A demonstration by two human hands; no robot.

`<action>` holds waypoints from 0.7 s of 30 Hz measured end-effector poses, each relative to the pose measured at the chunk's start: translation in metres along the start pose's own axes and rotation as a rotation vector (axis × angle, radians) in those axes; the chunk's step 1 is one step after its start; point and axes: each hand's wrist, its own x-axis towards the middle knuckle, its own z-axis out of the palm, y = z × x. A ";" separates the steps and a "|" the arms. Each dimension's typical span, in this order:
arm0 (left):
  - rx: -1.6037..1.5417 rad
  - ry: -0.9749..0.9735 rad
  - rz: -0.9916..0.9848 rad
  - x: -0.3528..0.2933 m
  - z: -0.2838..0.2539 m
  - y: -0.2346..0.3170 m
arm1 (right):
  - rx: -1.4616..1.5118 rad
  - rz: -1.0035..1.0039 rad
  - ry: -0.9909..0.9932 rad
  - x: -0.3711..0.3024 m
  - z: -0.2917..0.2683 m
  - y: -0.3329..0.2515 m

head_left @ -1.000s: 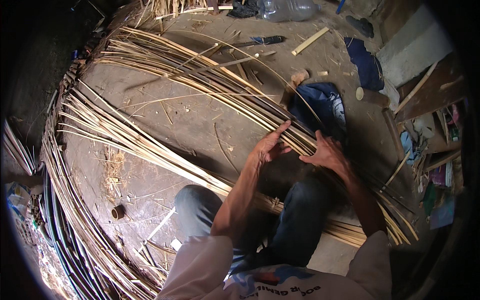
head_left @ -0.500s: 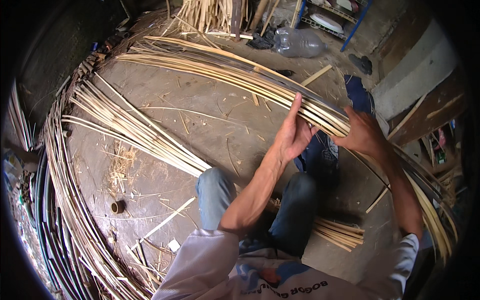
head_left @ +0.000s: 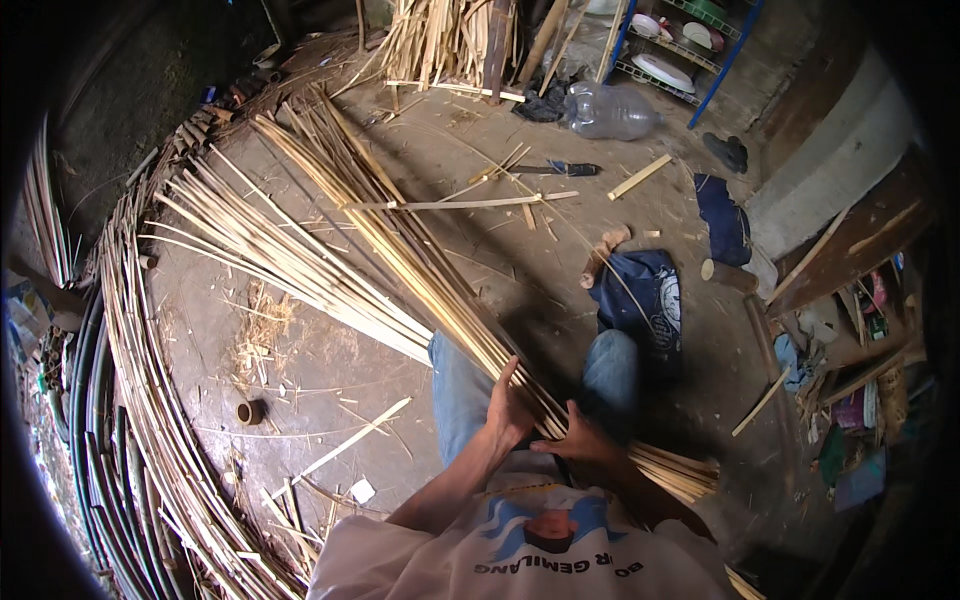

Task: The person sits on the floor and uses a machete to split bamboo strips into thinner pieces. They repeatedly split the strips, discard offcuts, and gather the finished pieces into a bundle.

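Observation:
A long bundle of split bamboo strips (head_left: 395, 255) runs slantwise from the far left down to my lap, between my knees. My left hand (head_left: 508, 415) wraps its left side with the thumb pointing up along the strips. Just below and to the right, my right hand (head_left: 582, 437) grips the same bundle, its fingers partly hidden beneath. A second fan of paler bamboo strips (head_left: 300, 270) lies on the floor to the left, its near end by my left knee. More short strips (head_left: 675, 470) lie by my right leg.
A knife (head_left: 570, 168) with a dark handle lies ahead, near a loose slat (head_left: 640, 177). Dark blue cloth (head_left: 640, 290) and a wooden piece (head_left: 603, 258) lie beyond my right knee. A plastic bottle (head_left: 612, 110) is by the blue rack (head_left: 715, 95). Long strips (head_left: 150, 370) curve along the left.
The bundle has swung leftward and in toward my body, from lying across the right side to slanting over my lap. Both hands have come down and closer to me with it.

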 end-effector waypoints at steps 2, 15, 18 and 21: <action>0.059 0.008 0.000 -0.003 -0.002 0.001 | 0.162 -0.007 0.008 -0.014 -0.017 -0.020; 0.041 -0.088 0.351 0.045 -0.044 0.155 | 0.127 0.023 0.160 -0.093 -0.074 0.014; -0.014 -0.541 0.406 0.066 -0.003 0.153 | 0.139 0.011 0.112 -0.155 -0.099 -0.026; -0.253 -0.634 0.461 0.047 0.052 0.112 | -0.151 -0.037 0.330 -0.179 -0.078 -0.011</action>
